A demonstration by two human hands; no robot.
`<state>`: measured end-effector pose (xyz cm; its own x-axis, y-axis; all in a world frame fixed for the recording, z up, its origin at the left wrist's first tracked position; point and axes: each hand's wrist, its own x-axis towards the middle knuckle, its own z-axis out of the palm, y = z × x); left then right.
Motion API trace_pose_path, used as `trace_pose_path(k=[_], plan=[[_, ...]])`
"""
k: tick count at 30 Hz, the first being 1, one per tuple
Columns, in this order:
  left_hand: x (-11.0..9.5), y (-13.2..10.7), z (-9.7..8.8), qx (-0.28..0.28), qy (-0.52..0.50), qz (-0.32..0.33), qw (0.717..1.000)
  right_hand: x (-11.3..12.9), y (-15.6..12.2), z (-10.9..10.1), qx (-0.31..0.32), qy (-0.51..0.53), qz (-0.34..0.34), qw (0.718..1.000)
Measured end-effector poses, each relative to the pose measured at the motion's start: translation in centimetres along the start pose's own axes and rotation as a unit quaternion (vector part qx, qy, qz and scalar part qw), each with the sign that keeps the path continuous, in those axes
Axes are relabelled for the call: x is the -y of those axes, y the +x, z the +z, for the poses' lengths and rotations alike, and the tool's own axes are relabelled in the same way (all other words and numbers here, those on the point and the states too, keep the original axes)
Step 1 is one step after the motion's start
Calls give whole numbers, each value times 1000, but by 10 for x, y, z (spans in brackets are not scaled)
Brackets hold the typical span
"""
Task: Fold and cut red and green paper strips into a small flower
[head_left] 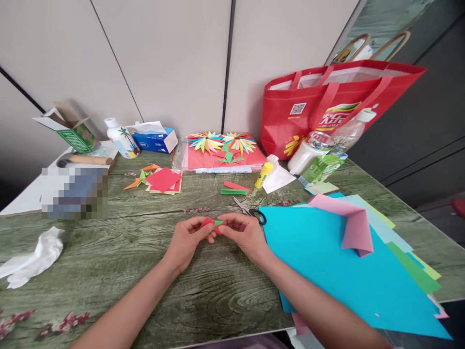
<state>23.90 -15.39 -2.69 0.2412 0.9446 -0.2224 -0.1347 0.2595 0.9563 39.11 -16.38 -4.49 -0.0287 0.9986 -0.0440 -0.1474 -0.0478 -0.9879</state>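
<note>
Between my two hands is a small folded piece of red and green paper (218, 224), held just above the wood-grain table. My left hand (189, 240) pinches its red left end between thumb and fingers. Its right end is pinched by my right hand (244, 236). Black-handled scissors (258, 215) lie just beyond my right hand, partly hidden by it. Farther back are red and green folded paper strips (234, 188) and a yellow glue stick (263, 175). A stack of small red and cream paper squares (164, 180) sits left of them, beside an orange and green folded paper piece (141, 177).
Large coloured sheets, blue on top (327, 261), cover the table's right side, with a folded pink paper (350, 223) on them. Paper pinwheel shapes (221, 143) rest on a packet at the back. A red bag (308, 111), tissue box (154, 137) and bottle (121, 138) line the wall.
</note>
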Motion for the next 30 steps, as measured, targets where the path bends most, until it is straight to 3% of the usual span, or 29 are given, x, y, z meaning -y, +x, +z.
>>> trace_pose_path(k=[5,14,18,26,30], plan=[[-3,-1,1,-1,49,40,998,7,0,-1,22,19,17,999],[-5,-3,2,0,85,58,995,13,-2,-3,3,13,33,999],[-7,-3,1,12,120,87,989,12,1,-6,35,27,48,998],[-5,-7,4,-14,190,152,970,10,2,-7,44,-66,-8,997],[-5,-8,6,-11,178,134,975,7,-2,-3,25,-89,-25,995]])
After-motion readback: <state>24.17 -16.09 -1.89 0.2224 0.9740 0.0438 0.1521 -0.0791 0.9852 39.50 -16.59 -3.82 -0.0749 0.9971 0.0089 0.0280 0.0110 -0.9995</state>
